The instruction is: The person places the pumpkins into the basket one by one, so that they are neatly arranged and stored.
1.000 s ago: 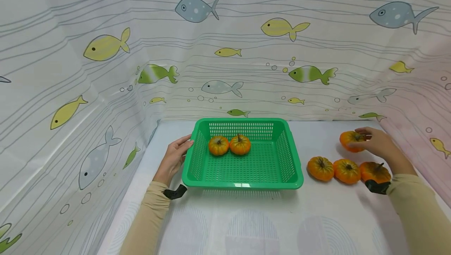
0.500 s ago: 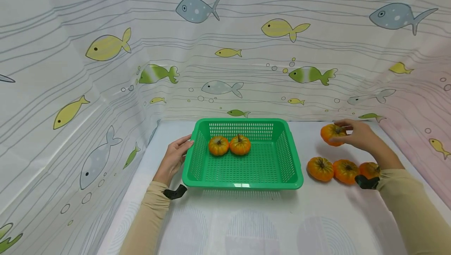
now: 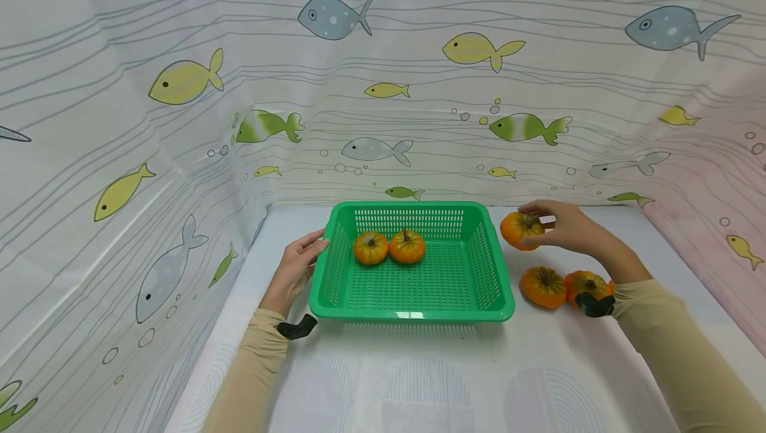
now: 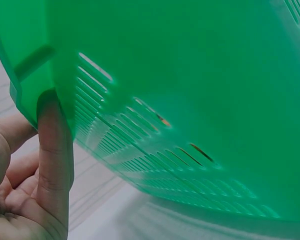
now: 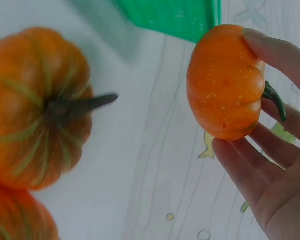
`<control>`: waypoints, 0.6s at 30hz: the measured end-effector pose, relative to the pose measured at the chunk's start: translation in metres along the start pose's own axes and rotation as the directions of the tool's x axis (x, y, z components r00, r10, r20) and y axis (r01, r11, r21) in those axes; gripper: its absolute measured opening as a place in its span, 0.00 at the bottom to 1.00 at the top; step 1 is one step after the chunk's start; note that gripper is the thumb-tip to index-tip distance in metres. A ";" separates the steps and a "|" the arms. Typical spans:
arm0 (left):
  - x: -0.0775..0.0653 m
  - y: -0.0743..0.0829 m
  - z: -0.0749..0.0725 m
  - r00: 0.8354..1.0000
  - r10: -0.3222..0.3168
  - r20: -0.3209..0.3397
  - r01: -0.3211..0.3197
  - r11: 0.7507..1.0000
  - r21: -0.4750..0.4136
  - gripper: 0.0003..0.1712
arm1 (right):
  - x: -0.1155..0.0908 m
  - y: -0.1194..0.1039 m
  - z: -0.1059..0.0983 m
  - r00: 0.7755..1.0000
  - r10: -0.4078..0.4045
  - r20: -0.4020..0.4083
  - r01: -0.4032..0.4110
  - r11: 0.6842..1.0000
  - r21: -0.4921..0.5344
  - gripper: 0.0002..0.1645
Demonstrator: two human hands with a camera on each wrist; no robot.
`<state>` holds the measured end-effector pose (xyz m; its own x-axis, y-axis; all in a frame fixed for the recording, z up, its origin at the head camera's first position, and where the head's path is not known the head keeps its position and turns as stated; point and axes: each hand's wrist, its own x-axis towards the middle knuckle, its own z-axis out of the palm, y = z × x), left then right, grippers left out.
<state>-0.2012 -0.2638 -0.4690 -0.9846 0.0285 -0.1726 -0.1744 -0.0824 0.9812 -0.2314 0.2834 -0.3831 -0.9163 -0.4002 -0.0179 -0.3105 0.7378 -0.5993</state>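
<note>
Orange ribbed pumpkin (image 3: pixel 514 230): I see it clamped between thumb and fingertips of the bare right hand (image 3: pixel 567 227), whose fingers hide part of its flank.
Green slotted plastic basket (image 3: pixel 411 316): just left of that grip, the held pumpkin outside it.
Bare left hand (image 3: pixel 293 267): at the basket's far side from the right grip. My left wrist feed shows one straight finger against the outer wall, tip under the lip; I cannot tell whether it pinches or only touches.
Pair of round orange-and-yellow pumpkins (image 3: pixel 408 247): touching inside the basket, left of the right grip; my left wrist feed gives only orange glints through slots.
Flattened orange loose pumpkin (image 3: pixel 542 287): below the right grip, nearer the body; cut off in the right wrist view.
Second orange loose pumpkin (image 3: pixel 585 281): touching it, part hidden by a black wrist device (image 3: pixel 595 304).
Orange sliver (image 3: pixel 611 285): beyond that device; I cannot identify it.
Right wrist feed alone: the held pumpkin's speckled underside.
</note>
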 end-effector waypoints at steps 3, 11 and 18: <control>0.000 0.000 0.000 1.000 0.003 -0.002 -0.003 1.000 -0.004 0.34 | 0.003 -0.011 0.003 0.999 -0.043 0.005 0.043 0.999 0.010 0.43; -0.001 -0.001 0.001 1.000 0.006 0.000 -0.006 1.000 -0.004 0.34 | 0.017 -0.033 0.010 0.994 -0.103 0.037 0.101 0.994 0.039 0.42; -0.002 0.000 0.000 1.000 0.016 0.015 -0.016 1.000 -0.010 0.35 | 0.032 -0.049 0.020 0.990 -0.132 0.059 0.129 0.990 0.052 0.43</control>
<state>-0.1988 -0.2638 -0.4691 -0.9870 0.0424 -0.1553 -0.1586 -0.0928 0.9830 -0.2402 0.2235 -0.3698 -0.8509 -0.5251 0.0144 -0.4123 0.6506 -0.6377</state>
